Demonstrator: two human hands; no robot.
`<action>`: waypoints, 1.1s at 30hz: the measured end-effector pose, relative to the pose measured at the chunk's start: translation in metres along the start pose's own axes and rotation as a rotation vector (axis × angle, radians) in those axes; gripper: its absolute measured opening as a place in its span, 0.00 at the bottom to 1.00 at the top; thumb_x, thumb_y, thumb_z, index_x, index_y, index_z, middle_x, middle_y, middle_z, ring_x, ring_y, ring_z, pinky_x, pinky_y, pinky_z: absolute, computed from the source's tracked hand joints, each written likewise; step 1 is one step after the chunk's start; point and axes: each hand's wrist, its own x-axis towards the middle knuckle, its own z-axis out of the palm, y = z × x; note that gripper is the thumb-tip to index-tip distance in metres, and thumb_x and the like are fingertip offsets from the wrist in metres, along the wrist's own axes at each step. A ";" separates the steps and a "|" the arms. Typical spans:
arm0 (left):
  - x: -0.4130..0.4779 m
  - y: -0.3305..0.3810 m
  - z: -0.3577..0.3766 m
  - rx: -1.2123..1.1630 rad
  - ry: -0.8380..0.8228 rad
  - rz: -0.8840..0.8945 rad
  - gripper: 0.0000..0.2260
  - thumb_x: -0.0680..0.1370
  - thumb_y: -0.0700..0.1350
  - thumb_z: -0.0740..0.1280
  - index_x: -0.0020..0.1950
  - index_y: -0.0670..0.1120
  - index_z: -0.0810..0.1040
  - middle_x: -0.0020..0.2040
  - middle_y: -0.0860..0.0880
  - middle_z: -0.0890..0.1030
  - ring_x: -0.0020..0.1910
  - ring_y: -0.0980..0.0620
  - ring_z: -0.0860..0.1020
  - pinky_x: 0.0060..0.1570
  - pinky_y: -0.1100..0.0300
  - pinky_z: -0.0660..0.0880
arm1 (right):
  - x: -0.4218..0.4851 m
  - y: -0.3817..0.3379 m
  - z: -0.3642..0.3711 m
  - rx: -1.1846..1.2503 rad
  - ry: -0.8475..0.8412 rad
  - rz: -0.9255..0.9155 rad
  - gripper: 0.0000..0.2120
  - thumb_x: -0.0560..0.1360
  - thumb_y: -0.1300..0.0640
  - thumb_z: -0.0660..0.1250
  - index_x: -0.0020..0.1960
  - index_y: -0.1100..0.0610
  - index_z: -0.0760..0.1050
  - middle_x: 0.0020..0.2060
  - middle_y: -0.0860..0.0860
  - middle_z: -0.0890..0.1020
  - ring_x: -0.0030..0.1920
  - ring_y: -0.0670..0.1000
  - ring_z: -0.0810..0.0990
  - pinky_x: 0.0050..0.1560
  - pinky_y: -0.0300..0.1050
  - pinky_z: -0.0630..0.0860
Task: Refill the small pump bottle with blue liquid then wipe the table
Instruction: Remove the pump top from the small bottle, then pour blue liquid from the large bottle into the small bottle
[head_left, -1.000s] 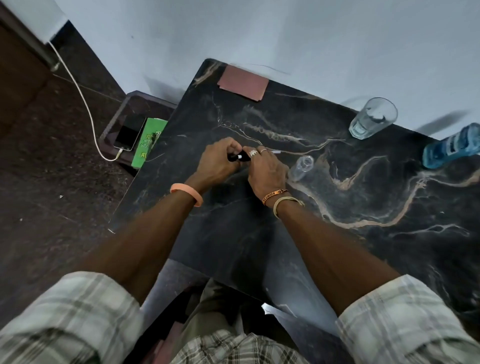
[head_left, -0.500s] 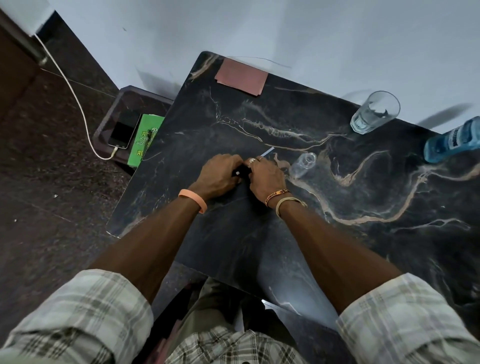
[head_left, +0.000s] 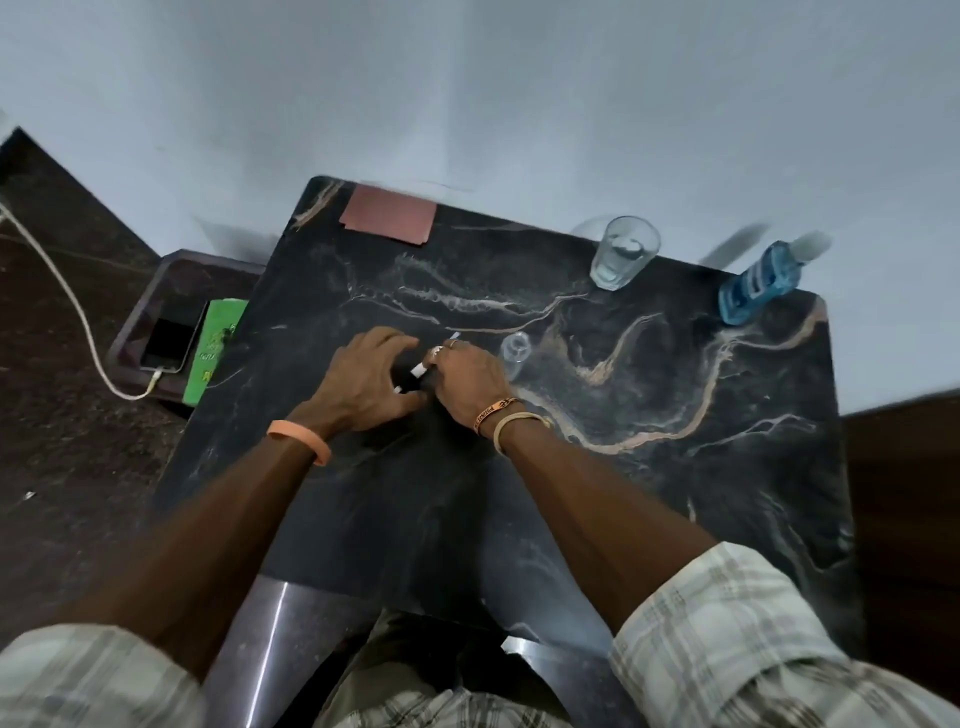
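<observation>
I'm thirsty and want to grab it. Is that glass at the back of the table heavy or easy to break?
The glass looks clear and smooth, so probably breakable and slippery. It seems to hold some water, so likely heavier than empty, and it would spill if tipped. It stands near the far edge of the table, so push gently.

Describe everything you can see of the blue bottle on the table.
The blue bottle is see-through plastic by its look, holding blue liquid, with a pale label and a clear cap. It seems to stand on its base at the table's far right corner, beside the wall. Nothing else touches it.
</observation>
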 end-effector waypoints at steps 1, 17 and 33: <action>0.002 0.004 -0.006 0.001 0.022 -0.011 0.34 0.69 0.61 0.73 0.72 0.53 0.68 0.70 0.49 0.69 0.68 0.46 0.68 0.66 0.42 0.68 | -0.002 0.004 -0.009 0.002 0.024 0.012 0.13 0.78 0.58 0.60 0.58 0.52 0.80 0.52 0.53 0.81 0.52 0.58 0.81 0.49 0.51 0.77; 0.065 0.169 -0.016 0.105 0.227 0.280 0.23 0.75 0.43 0.69 0.70 0.45 0.73 0.68 0.44 0.72 0.66 0.44 0.71 0.65 0.46 0.68 | -0.078 0.127 -0.094 0.145 0.448 0.218 0.15 0.81 0.55 0.58 0.64 0.54 0.76 0.57 0.53 0.82 0.53 0.56 0.81 0.52 0.50 0.78; 0.172 0.337 0.034 0.105 0.074 0.458 0.24 0.79 0.48 0.65 0.74 0.45 0.67 0.71 0.42 0.70 0.67 0.40 0.71 0.65 0.44 0.70 | -0.106 0.299 -0.145 0.306 0.667 0.756 0.20 0.79 0.51 0.63 0.68 0.57 0.72 0.59 0.56 0.80 0.59 0.56 0.78 0.59 0.50 0.76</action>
